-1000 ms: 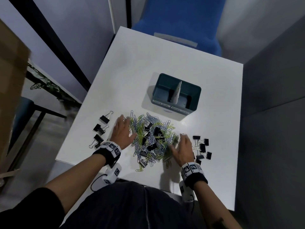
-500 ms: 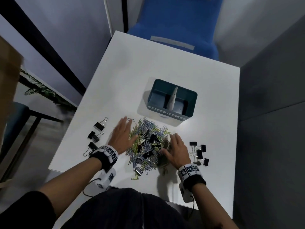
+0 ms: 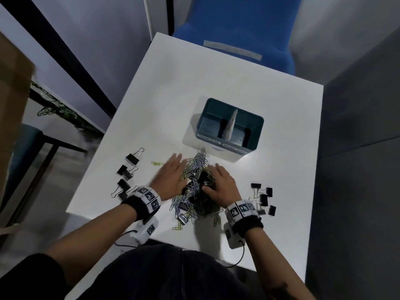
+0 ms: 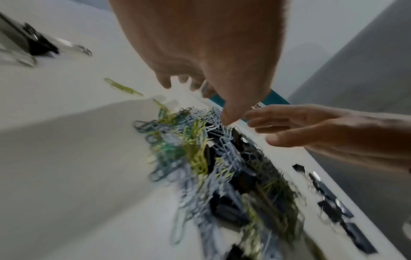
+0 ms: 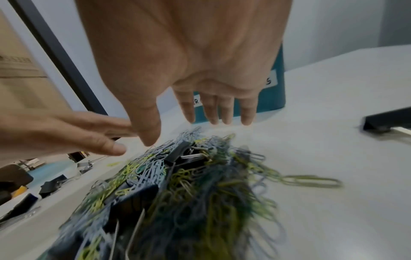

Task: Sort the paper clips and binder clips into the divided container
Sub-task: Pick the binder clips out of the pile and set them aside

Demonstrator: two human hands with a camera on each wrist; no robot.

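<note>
A tangled pile of blue, green and yellow paper clips (image 3: 195,169) mixed with black binder clips lies on the white table (image 3: 216,83), just in front of the teal divided container (image 3: 253,137). My left hand (image 3: 173,176) lies flat on the pile's left side, fingers straight. My right hand (image 3: 218,182) lies flat on its right side, fingers spread. In the wrist views the left hand (image 4: 200,61) and the right hand (image 5: 200,70) hover open over the pile (image 4: 200,158) (image 5: 177,184). Both compartments of the container look empty.
Several black binder clips (image 3: 125,172) lie left of my left wrist, several more (image 3: 263,199) right of my right wrist. A loose yellow paper clip (image 3: 157,163) lies left of the pile. A blue chair (image 3: 238,29) stands behind the table.
Both hands have pushed inward, squeezing the pile narrower and toward the container. A yellow paper clip now lies alone at the left.
</note>
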